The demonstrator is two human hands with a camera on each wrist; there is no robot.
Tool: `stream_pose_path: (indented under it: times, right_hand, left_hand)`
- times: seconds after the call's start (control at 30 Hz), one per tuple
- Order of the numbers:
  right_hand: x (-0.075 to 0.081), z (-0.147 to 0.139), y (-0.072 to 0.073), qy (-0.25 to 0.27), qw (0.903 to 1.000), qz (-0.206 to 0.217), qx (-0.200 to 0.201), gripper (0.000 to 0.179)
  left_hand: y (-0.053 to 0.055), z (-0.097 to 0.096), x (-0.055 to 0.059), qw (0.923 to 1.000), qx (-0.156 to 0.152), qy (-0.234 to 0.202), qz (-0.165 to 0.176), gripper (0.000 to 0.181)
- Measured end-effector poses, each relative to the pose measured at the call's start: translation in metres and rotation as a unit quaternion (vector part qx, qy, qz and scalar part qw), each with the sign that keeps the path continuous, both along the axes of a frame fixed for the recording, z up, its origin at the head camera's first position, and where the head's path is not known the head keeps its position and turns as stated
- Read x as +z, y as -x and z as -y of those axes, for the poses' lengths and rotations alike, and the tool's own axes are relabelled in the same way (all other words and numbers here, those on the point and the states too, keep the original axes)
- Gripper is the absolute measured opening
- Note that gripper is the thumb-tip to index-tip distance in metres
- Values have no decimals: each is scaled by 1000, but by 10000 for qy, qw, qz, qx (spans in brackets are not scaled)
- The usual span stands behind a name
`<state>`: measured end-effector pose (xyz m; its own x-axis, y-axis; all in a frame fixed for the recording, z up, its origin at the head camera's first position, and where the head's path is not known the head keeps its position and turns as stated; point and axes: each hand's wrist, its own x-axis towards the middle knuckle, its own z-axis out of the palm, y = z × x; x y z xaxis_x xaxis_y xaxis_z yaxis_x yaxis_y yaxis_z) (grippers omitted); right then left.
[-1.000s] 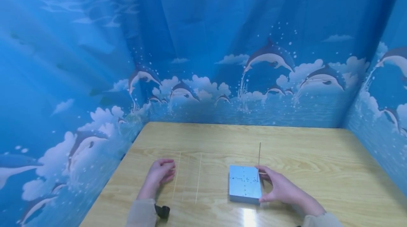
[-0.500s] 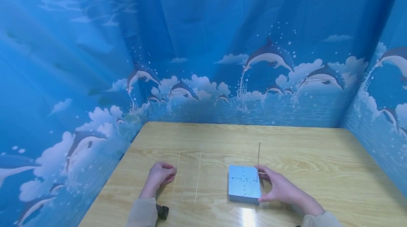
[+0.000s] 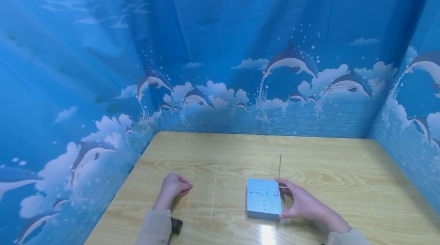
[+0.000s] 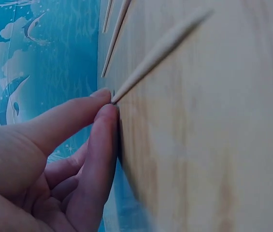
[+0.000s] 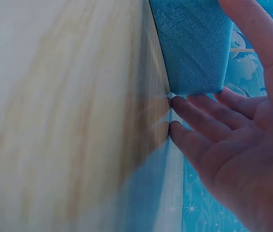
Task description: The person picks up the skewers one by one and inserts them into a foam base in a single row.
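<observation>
Pinching a slim, tapered wooden stick (image 4: 155,55) between nearly closed fingers of the left hand (image 3: 173,187), down on the wood-grained desk (image 3: 343,168) beside two similar sticks (image 4: 116,37). Gripping a square, rough-sided blue block (image 3: 264,203) by its right side with widely spread fingers of the right hand (image 3: 302,202), close to an upright brown stick (image 3: 280,168) on its dotted top.

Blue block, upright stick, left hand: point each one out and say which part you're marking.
Blue block (image 3: 264,198): head view, middle of its dotted top face.
Upright stick (image 3: 279,173): head view, midway along its thin shaft.
Left hand (image 3: 172,186): head view, back of the hand.
</observation>
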<state>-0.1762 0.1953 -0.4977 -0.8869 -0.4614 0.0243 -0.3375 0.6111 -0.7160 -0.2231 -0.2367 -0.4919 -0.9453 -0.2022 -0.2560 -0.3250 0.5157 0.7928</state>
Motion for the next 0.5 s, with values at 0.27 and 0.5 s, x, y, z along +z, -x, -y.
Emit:
stream_pose_path:
  times: [0.27, 0.5]
  right_hand:
    - [1, 0, -1, 50, 10000, 58, -28, 117]
    - [1, 0, -1, 53, 9999, 90, 10, 117]
  left_hand:
    - [3, 0, 1, 9998, -63, 168, -15, 15]
    - [3, 2, 4, 9991, -95, 399, 144, 16]
